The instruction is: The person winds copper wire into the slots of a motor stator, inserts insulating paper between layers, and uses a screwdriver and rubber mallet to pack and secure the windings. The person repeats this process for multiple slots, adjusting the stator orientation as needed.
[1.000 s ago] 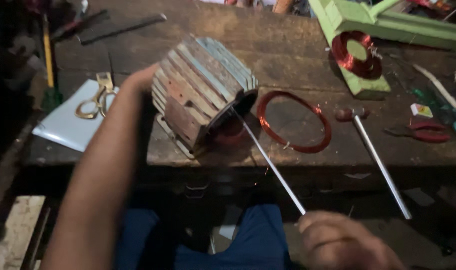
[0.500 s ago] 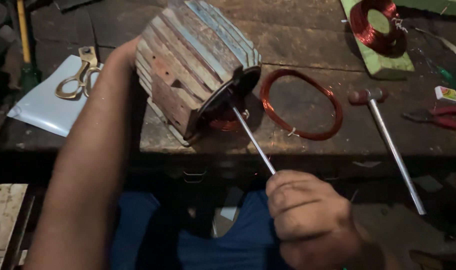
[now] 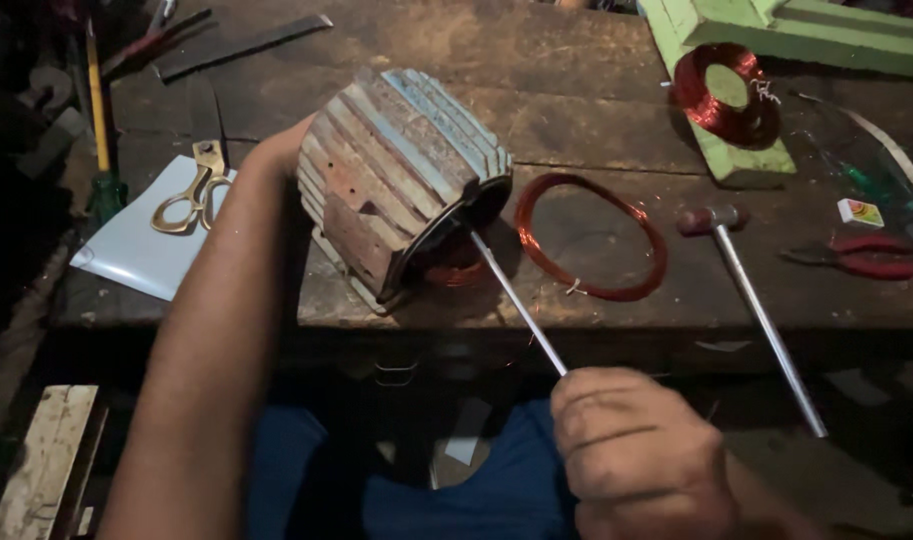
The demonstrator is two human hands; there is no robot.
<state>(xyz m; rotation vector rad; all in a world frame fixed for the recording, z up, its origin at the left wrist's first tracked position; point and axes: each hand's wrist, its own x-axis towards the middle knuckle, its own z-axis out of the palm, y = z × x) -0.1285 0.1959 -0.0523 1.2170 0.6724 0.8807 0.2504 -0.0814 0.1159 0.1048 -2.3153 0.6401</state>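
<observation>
At the near edge of the worn wooden tabletop (image 3: 596, 110) stands a ribbed metal motor housing (image 3: 401, 180), tilted so its open end faces the person. The left hand (image 3: 281, 150) reaches around its far side and steadies it; the fingers are hidden behind the casing, so how they close on it cannot be told. The right hand (image 3: 641, 455), low in the view, is closed in a fist on the near end of a thin metal rod (image 3: 516, 300), whose far tip goes into the housing's mouth, where copper winding shows.

The housing looks heavy, rigid and rough with rust, unlikely to slip, and seems best held by its ribbed flank or outer rim. The rod looks stiff, light and smooth; a firm fist near the end suits it. The winding inside is probably delicate and easily scratched.

Just right of the housing lies a loose copper wire coil (image 3: 591, 240), and beyond it a small hammer (image 3: 751, 300) with a long metal handle. Another red coil (image 3: 726, 95) sits on a green wooden frame (image 3: 746, 155). To the left, brass-coloured scissors (image 3: 191, 195) rest on a pale blue sheet (image 3: 136, 255). At the right edge lie red-handled pliers (image 3: 866, 255) and a small flat box (image 3: 861, 212), white with a red-and-yellow face, its print too small to read.
</observation>
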